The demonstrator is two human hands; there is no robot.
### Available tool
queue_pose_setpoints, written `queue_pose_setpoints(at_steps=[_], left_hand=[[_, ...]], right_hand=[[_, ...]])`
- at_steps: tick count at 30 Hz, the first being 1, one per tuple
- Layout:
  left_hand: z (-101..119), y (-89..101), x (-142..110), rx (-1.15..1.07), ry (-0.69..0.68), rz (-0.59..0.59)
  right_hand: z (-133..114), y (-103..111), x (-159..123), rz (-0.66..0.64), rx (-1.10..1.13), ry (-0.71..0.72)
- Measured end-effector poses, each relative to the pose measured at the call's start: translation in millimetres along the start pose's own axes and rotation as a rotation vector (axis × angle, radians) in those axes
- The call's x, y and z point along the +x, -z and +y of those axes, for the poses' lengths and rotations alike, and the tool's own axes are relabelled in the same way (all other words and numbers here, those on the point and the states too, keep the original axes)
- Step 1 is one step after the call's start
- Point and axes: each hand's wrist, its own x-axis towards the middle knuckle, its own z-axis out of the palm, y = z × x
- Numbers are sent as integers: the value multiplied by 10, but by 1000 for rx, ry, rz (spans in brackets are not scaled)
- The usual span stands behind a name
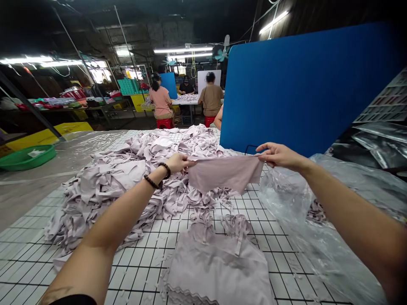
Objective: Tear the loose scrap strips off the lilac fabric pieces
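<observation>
A pale lilac garment piece [224,173] hangs stretched between my two hands above the white gridded table [140,267]. My left hand [178,162], with dark bead bracelets at the wrist, pinches its left corner. My right hand [276,155] pinches its right corner. Both hands are closed on the cloth. A big heap of the same lilac pieces [127,182] lies behind and to the left. A flat stack of lilac garments with straps [219,267] lies on the table in front of me.
A clear plastic bag [305,220] with more pieces lies at the right. A blue upright panel [302,89] stands behind it. A green tray [27,156] sits far left. Other people sit at a far table [187,99].
</observation>
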Motion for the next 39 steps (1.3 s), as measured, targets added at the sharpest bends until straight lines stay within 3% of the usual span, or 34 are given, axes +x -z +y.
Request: queue_pose_setpoints(at_steps=[4, 10, 12, 15, 19, 22, 25, 28, 33, 39], left_hand=[[296, 31, 196, -196, -110, 116], [716, 91, 400, -331, -248, 241], [724, 84, 433, -333, -223, 251], [538, 3, 362, -308, -150, 166], [12, -245, -105, -294, -85, 44], [-406, -475, -690, -282, -65, -91], [-682, -661, -1289, -158, -74, -129], [-783, -782, -1764, -29, -114, -102], [-866, -977, -2328, 74, -190, -66], [-1131, -1278, -2715, 173, -277, -86]], right_hand=[[-83, 204, 48, 180, 69, -56], [-251, 357, 14, 436, 218, 114], [-233, 314, -32, 425, 226, 107], [-97, 120, -193, 323, 173, 62], [224, -353, -670, 92, 0, -44], [453, -779, -1182, -88, -69, -80], [591, -1146, -1691, -159, -126, -102], [651, -1392, -2111, -67, -184, -80], [766, -1714, -2656, 183, -319, 80], [1061, -2145, -3019, 71, -471, 229]])
